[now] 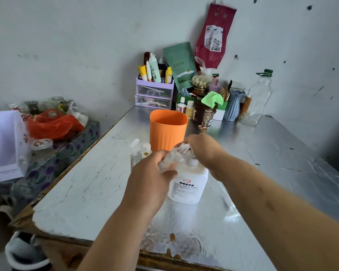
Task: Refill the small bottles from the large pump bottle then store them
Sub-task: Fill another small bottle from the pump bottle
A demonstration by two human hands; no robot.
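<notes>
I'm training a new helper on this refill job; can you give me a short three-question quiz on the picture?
1. True or false: the left hand holds the small clear plastic bottle tilted, up by the top of the large white pump bottle.
2. What stands just behind the hands? A) steel kettle B) orange ribbed plastic cup C) wooden bowl
3. Short answer: which hand covers the pump bottle's top?
Key: 1 true; 2 B; 3 the right hand.

- Desk (90,184): shiny foil-like skin, scratched, peeling at worn wooden edge.
- Pump bottle (188,184): white glossy plastic.
- Small bottle (172,159): clear plastic.
- Cup (167,130): matt orange plastic, ribbed.
- Wall (67,45): matt, scuffed.
</notes>
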